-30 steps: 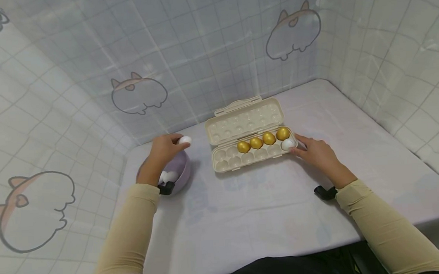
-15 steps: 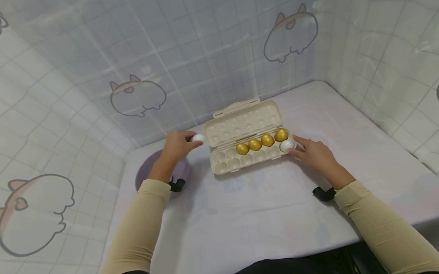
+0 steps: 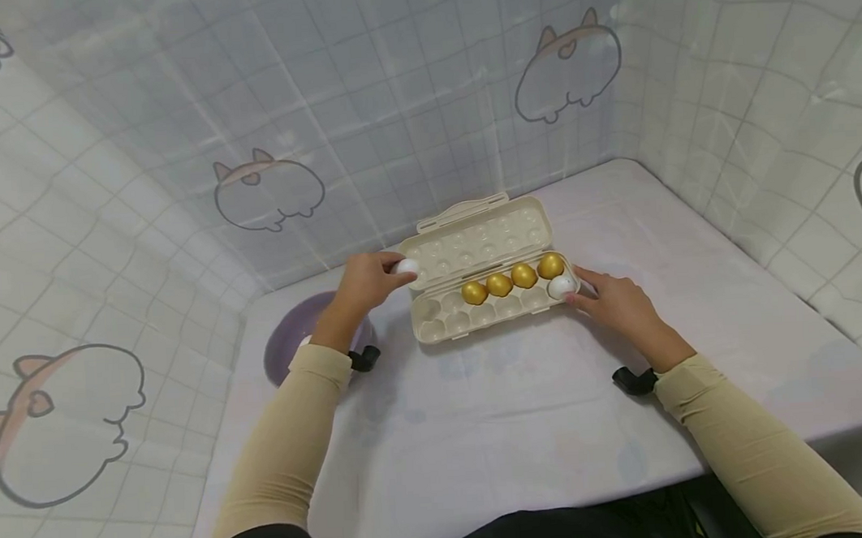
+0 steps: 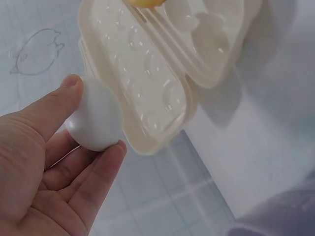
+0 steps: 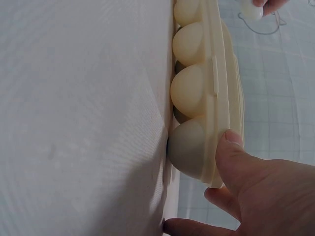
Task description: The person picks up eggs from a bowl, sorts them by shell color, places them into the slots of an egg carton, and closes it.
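My left hand (image 3: 368,284) pinches a white egg (image 4: 96,115) between thumb and fingertips, beside the left end of the raised lid. The cream egg carton (image 3: 466,236) lies open on the table, lid tipped back. In its back row sit several gold eggs (image 3: 499,285). One white egg (image 3: 560,287) fills the front cup at the right end. At that corner my right hand (image 3: 621,304) grips the carton, the thumb on its front rim in the right wrist view. Other cups towards the left are bare.
A purple bowl (image 3: 283,342) stands left of the carton, partly under my left forearm; a bit of white shows inside it. The pale-covered table (image 3: 498,428) meets tile-patterned sheets with animal drawings at the back and sides.
My left hand has carried the white egg rightward, from above the bowl to the carton's lid. My right hand keeps its hold on the carton's right end.
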